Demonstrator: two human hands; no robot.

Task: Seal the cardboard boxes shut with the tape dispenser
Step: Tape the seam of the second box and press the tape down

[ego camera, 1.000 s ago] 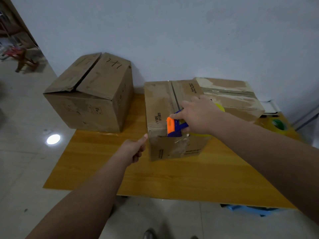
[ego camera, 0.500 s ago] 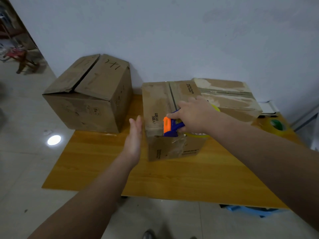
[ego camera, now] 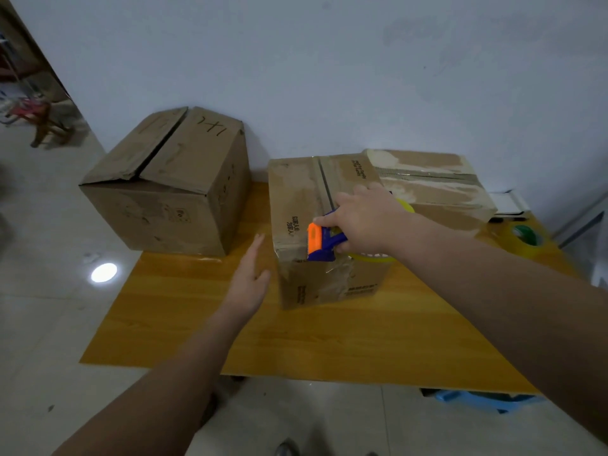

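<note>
1. Since the frame one second earlier, the left hand (ego camera: 250,278) has been opened from a thumb-out fist at the box corner into a flat palm. The right hand (ego camera: 365,222) is recorded at nearly the same spot as before.
2. Table (ego camera: 329,340): an orange-brown wood-grain top is noted, set against a pale wall (ego camera: 329,77), with tiled floor (ego camera: 49,324) to the left.
3. Left box (ego camera: 184,179): placed at the far left corner of the table. Its top flaps are folded down with an open, untaped gap between them, and handwriting is seen on one flap.
4. Middle box (ego camera: 296,192): placed on the table just left of the right box (ego camera: 434,185). A dark seam is seen along its top, and crumpled clear tape on its near face.
5. A tape strip is seen along the top of the right box.
6. The left hand is held with straight fingers just left of the middle box, apart from it.
7. The right hand is curled around the tape dispenser (ego camera: 320,243).
8. The tape dispenser, blue with an orange front, is pressed at the near top edge of the middle box, on the seam line. Its yellow tape roll (ego camera: 371,256) is partly hidden under the wrist.
9. Spare tape roll (ego camera: 523,240): lying at the right table edge.
</note>
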